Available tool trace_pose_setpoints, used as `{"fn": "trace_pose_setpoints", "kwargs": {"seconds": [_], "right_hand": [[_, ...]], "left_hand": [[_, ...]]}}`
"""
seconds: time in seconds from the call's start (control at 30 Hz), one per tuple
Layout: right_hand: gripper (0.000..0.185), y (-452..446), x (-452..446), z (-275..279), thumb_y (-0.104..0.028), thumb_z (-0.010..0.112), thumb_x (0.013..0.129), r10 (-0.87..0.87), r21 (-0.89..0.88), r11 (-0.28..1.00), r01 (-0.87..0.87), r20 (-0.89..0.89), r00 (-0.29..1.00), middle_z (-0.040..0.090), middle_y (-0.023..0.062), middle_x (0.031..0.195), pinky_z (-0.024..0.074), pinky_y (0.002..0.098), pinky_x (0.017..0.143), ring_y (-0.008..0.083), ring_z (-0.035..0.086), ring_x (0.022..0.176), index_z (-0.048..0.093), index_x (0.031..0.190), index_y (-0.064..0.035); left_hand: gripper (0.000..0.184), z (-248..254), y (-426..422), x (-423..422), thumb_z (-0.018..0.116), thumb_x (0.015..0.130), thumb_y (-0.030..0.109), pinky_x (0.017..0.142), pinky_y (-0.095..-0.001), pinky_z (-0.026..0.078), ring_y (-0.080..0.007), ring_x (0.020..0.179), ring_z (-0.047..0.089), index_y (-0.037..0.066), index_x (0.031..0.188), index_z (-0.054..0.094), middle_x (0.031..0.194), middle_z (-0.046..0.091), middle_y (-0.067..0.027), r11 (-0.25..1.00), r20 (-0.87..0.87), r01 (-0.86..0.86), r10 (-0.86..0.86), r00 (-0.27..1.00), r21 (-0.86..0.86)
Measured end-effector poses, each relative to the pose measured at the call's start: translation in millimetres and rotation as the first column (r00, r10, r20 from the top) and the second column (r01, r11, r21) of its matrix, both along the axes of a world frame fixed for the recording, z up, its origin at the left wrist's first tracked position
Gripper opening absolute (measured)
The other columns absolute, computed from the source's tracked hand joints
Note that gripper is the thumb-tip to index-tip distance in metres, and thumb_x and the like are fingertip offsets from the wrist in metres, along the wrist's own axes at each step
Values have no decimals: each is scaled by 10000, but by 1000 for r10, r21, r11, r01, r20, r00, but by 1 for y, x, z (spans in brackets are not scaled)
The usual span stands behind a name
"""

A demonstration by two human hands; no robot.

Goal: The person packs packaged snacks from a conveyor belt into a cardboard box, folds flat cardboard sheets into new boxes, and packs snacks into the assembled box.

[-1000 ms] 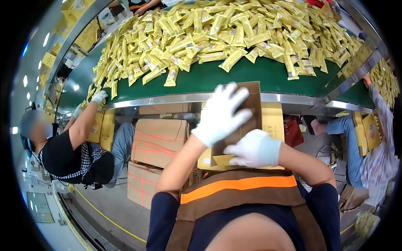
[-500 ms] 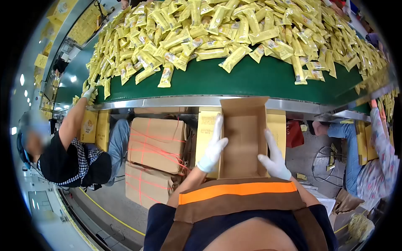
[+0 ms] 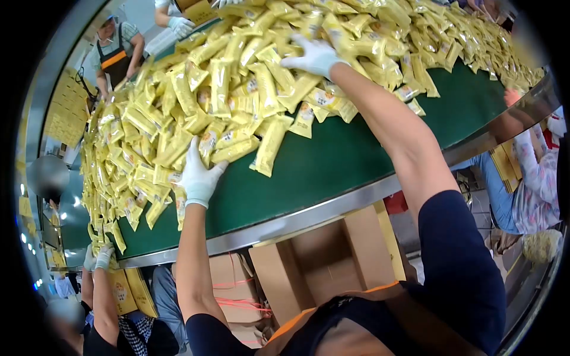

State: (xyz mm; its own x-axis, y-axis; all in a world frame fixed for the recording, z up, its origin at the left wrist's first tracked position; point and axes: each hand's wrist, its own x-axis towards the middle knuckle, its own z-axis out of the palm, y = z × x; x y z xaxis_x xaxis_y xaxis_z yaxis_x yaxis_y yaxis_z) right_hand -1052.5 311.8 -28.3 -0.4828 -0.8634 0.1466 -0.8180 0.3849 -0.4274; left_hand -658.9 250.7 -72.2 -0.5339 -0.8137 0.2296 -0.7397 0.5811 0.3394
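Observation:
White gloves cover both my hands. At the near edge of the heap of yellow packets (image 3: 219, 89), my left hand (image 3: 200, 173) has its thumb and fingers apart around a packet (image 3: 234, 150); a firm hold on it cannot be made out. Farther up the heap, my right hand (image 3: 313, 56) reaches over the packets with fingers spread. Below the metal edge, close to my body, stands an open brown cardboard box (image 3: 326, 261) with its flaps out. Nothing shows in its visible part.
The packets lie on a green belt (image 3: 332, 163) with a metal rim (image 3: 297, 221). Brown parcels (image 3: 230, 279) with red cord stand below left. Co-workers' gloved hands (image 3: 102, 257) are at the lower left, another gloved hand (image 3: 180, 26) at the top left. A person in floral sleeves (image 3: 537, 178) is at right.
Both my hands have left the box and moved forward to the packets, the right one farther. The view has shifted and tilted toward the heap; the box's flaps now stand spread.

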Motion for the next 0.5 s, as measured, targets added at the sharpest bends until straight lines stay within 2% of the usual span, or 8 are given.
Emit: {"fn": "trace_pose_setpoints", "kwargs": {"seconds": [0.03,0.17,0.2,0.23,0.33,0.37,0.47,0.5], "right_hand": [[967,-8,4,-7,-738,615,706,89,64,994,-89,0,996,411,249,1480,343,497,1113,424,460,1314,323,1514,-296],[904,24,41,23,-613,690,694,319,311,895,-320,54,946,379,258,1485,404,464,1073,428,507,1259,352,1488,-340],[898,29,49,25,-596,695,696,374,333,863,-380,86,924,383,257,1481,417,461,1063,422,506,1264,356,1486,-337],[885,39,59,24,-577,697,693,449,365,836,-409,-27,893,411,252,1455,450,455,1031,408,523,1248,365,1480,-342],[759,80,90,21,-512,701,713,648,496,712,-497,-194,737,446,180,1437,354,511,1097,355,376,1385,479,1417,-335],[704,91,91,20,-478,710,709,684,497,687,-530,-197,702,433,149,1466,280,547,1128,339,285,1440,533,1376,-339],[548,115,69,17,-373,691,776,670,424,729,-537,-284,686,359,137,1535,248,577,1135,358,253,1455,595,1313,-317],[426,127,60,16,-304,667,819,593,256,805,-535,-326,736,332,126,1551,249,571,1138,368,242,1457,639,1244,-283]], "left_hand": [[846,-13,-3,3,813,699,298,1007,-441,451,-363,1240,514,123,1426,418,1401,489,-165,996,-57,31,-36,998,-85],[619,-5,20,5,760,731,204,975,-428,471,-349,1163,551,137,1306,541,1292,551,-135,989,20,88,-87,996,-116],[577,-2,30,8,737,745,209,975,-433,472,-360,1149,560,148,1293,564,1286,554,-154,966,19,195,-195,981,-170],[576,3,45,9,733,746,210,976,-434,472,-367,1149,560,150,1294,567,1293,549,-164,968,20,199,-199,980,-152],[556,8,85,14,712,753,177,1015,-440,447,-397,1195,527,158,1292,576,1362,508,-187,974,-15,188,-191,981,-123],[516,8,91,19,693,765,152,1030,-447,425,-399,1207,517,154,1270,589,1377,501,-185,956,35,204,-201,979,-209],[420,26,110,28,633,787,47,1053,-472,366,-399,1235,486,126,1199,628,1401,490,-178,837,189,276,-209,959,-473],[379,40,115,24,623,786,-1,971,-460,428,-382,1152,547,97,1152,647,1306,563,-174,807,128,346,-326,937,-478]]}}
